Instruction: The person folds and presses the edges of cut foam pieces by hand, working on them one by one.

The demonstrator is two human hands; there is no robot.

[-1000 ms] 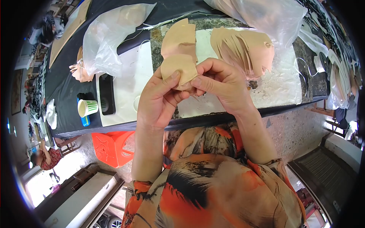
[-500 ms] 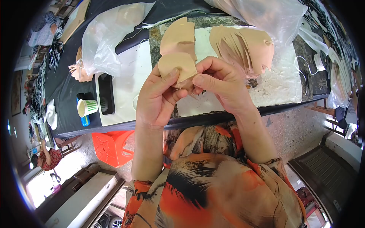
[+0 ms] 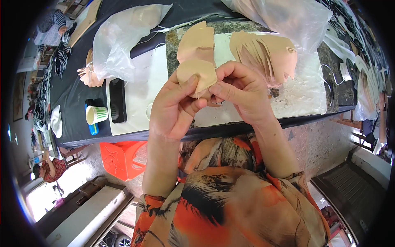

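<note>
Above the near edge of the worktop [image 3: 66, 105], around the middle of its length, both hands meet at a tan piece [image 3: 193, 72]. The left hand [image 3: 175, 107] is palm-up in part, its forearm rising almost straight from the body; its thumb lies across the face of the piece, and its fingers curl underneath, gripping it. The right hand [image 3: 242, 92] comes in at a slant from the right, knuckles outward, with thumb and forefinger pinched together at the piece's right edge, close to its near corner.

Green strokes mark the paper cup [image 3: 98, 115] near the left end of the near edge; whether they form lettering is too small to tell. Beside it lies a black phone [image 3: 117, 101], its long side running from near to far.

The tan piece has its rounded end toward the far edge and its narrower corner toward the body. It looks nearly as wide as it is long, so its long axis cannot be told with certainty. A fine thread [image 3: 198, 96] hangs from its near side. Just beyond it, a larger tan cutout [image 3: 201, 43] points to the far edge, and a fanned stack of cutouts [image 3: 267, 57] lies to the right on a white sheet [image 3: 304, 92].
</note>
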